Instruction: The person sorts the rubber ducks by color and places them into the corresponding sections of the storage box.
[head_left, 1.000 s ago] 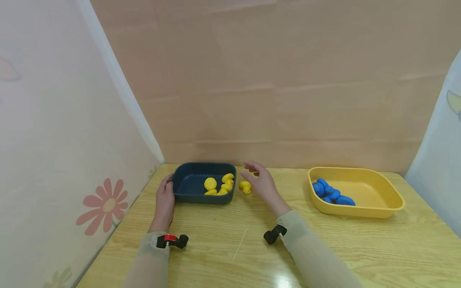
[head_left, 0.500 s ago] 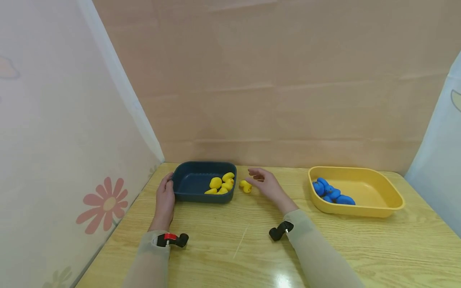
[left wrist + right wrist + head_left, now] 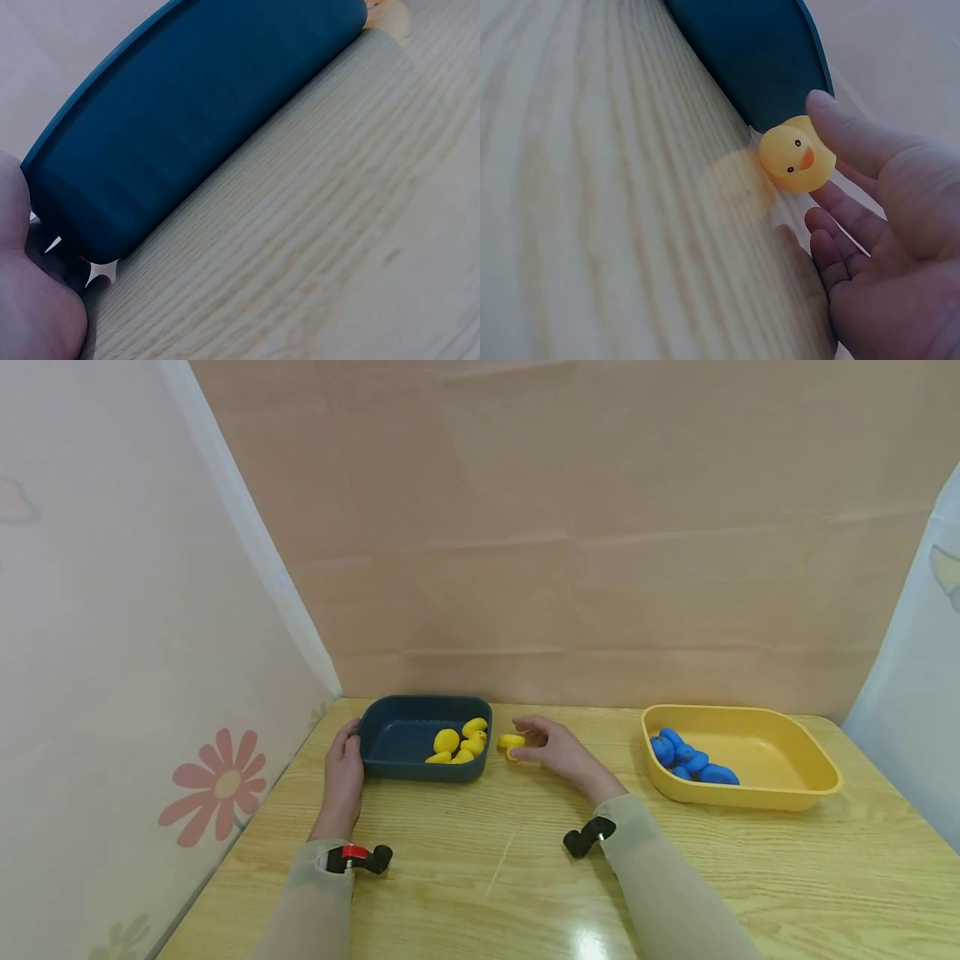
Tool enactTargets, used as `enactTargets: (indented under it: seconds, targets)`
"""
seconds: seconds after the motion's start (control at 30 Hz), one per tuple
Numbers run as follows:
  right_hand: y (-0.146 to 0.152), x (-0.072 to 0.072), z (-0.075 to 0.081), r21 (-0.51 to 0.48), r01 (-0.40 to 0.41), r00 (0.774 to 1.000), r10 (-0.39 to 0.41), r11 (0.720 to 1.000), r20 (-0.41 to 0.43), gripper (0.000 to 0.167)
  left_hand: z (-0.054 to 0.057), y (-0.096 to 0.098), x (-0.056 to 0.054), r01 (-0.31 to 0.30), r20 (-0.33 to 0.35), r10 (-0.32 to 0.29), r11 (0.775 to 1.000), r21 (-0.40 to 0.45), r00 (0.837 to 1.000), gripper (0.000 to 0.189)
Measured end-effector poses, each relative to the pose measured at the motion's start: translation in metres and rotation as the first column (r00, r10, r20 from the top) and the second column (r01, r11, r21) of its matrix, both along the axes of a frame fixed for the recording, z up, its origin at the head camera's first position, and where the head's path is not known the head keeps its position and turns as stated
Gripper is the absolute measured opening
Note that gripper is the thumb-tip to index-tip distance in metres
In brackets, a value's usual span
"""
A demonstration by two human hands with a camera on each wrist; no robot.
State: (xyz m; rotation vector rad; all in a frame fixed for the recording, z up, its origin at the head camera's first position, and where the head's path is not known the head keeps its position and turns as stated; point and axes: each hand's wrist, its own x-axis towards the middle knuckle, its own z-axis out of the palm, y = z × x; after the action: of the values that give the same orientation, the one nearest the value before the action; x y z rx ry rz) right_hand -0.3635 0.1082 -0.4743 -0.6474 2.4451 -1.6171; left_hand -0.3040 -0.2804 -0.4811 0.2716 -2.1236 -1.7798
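Note:
My left hand (image 3: 345, 777) grips the left end of a dark blue tray (image 3: 405, 771), which also shows in the left wrist view. Inside that tray, yellow rubber ducks (image 3: 474, 745) gather toward the right end. One more yellow rubber duck (image 3: 787, 161) is on the table just outside the tray's right side, its beak facing the right wrist camera. Around this duck my right hand (image 3: 558, 752) spreads its thumb and fingers. The thumb (image 3: 847, 135) overlaps the duck's edge in the right wrist view, and the index finger is partly hidden behind the duck.
At the right of the wooden table (image 3: 465, 877) stands a yellow tray (image 3: 780, 752) with several blue rubber ducks (image 3: 693, 760) in its left part. A brown paper backdrop (image 3: 562, 568) rises behind the table. A flowered white sheet (image 3: 150, 652) hangs along the left side.
My right hand has drawn back slightly to the right, then come in around the loose duck, its thumb now overlapping it. A yellow piece in the blue tray has shifted right. The left hand stays put.

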Motion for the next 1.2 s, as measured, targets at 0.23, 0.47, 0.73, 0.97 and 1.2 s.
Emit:
enactTargets:
  seconds: [0.23, 0.47, 0.73, 0.97, 1.2]
  targets:
    - [-0.0002, 0.0005, 0.0000, 0.031, -0.024, 1.000, 0.024, 0.999, 0.004, 0.066, 0.0014, 0.0006, 0.0014, 0.003, 0.009, -0.003, 1.000, -0.005, 1.000, 0.053]
    - [0.0002, 0.0037, 0.0011, 0.053, -0.027, 1.000, 0.026, 0.998, 0.014, 0.064, 0.0006, 0.0003, 0.0011, -0.006, 0.016, 0.006, 1.000, -0.010, 1.000, 0.054]
    - [-0.0012, 0.0042, 0.0016, 0.075, -0.013, 1.000, 0.012, 0.997, 0.006, 0.058, -0.0010, 0.0006, 0.0001, -0.004, 0.005, 0.004, 1.000, -0.009, 1.000, 0.054]
    - [-0.0017, 0.0052, 0.0022, 0.084, -0.002, 1.000, 0.004, 0.996, -0.024, 0.048, -0.0016, 0.0008, -0.0003, -0.002, -0.003, 0.002, 1.000, -0.007, 1.000, 0.054]
    - [-0.0024, 0.0067, 0.0035, 0.078, 0.000, 1.000, 0.001, 0.997, -0.014, 0.045, -0.0015, 0.0001, 0.0007, 0.006, -0.004, -0.006, 1.000, -0.012, 1.000, 0.054]
